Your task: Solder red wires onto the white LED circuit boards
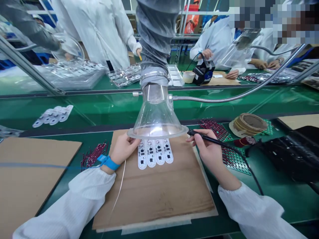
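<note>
Four-lobed white circuit board panel (155,154) lies on a brown cardboard sheet (161,192), its far part under the clear fume hood (157,114). At its left edge, my left hand (124,149) is closed in a pinch on a thin solder wire (121,186), which trails down over the cardboard. The fingertips are partly behind the hood's rim. A blue wrist strap (109,162) circles that wrist. Right of the panel, my right hand (208,149) grips a black soldering iron (217,142). The iron points left; its tip is hidden by the hood rim.
Red wire bundles (93,155) lie at left; more red wires (214,129) rest on a green perforated mat (235,162). A tape roll (248,124) and a black bag-like object (291,154) stand at right. More boards (53,115) sit on the ledge. Co-workers in white work opposite.
</note>
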Demonstrator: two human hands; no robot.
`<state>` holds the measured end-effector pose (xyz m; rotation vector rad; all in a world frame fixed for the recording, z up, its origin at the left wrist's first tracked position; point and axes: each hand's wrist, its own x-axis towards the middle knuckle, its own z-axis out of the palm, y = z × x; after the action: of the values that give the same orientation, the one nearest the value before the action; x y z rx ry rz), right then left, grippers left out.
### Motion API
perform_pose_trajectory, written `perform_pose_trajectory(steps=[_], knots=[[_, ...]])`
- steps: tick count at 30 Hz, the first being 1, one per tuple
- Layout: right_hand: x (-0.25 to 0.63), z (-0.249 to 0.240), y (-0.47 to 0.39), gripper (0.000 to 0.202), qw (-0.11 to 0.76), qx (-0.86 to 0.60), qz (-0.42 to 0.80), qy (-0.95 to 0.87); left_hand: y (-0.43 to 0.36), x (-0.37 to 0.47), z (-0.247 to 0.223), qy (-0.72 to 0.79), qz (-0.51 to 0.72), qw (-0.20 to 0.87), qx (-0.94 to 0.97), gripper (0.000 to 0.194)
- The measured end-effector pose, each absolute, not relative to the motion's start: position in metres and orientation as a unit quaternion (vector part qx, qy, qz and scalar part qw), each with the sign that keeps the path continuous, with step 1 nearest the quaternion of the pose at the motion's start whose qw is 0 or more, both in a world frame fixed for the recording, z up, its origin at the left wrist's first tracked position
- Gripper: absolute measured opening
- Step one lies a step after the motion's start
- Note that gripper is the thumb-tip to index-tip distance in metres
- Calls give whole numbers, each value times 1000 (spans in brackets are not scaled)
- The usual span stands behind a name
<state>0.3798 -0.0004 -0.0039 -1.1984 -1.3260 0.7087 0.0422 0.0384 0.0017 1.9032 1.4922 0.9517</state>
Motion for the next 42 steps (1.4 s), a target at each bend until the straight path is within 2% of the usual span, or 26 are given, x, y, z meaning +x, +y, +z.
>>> perform_pose_trajectory(steps=[6, 15, 30, 37, 42], knots=[[373, -5, 10, 41, 630, -516, 340, -470, 39, 33, 0, 526, 380, 325, 688, 33], [380, -17, -7, 43, 593, -484, 372, -525, 38, 29, -2, 550, 381, 271, 692, 23], [382, -14, -10, 44, 518, -494, 359, -599, 38, 26, -8, 538, 331, 273, 726, 22], [384, -19, -11, 33, 529, -474, 365, -602, 38, 28, -4, 519, 341, 248, 744, 20], [382, -20, -10, 31, 580, -451, 374, -566, 36, 29, -3, 528, 360, 263, 723, 21]])
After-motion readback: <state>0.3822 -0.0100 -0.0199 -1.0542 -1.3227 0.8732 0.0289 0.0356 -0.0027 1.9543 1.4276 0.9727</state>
